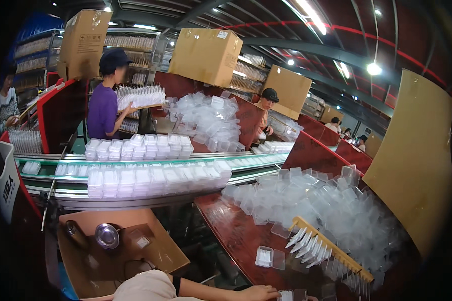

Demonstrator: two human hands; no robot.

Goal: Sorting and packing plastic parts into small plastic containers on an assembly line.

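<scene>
My left hand [262, 292] lies low over the dark red table [221, 220], its fingers closed at the edge of a small clear plastic box [286, 296] with white contents. The lower edge of the picture cuts off part of this box. Of my right hand, only a sliver of skin shows beside the box; its fingers are hidden. Just above sits another clear box [264, 257], its lid folded open and white pieces inside. To the right, a yellow rack bar [331, 247] carries a row of white pieces on thin pins.
Loose clear boxes [311, 200] are heaped on the table. Filled boxes [155, 179] stand stacked along the conveyor [60, 188]. An open carton [171, 248] at lower left holds a bottle and metal bowl. A person in purple [101, 113] carries a loaded rack across the conveyor.
</scene>
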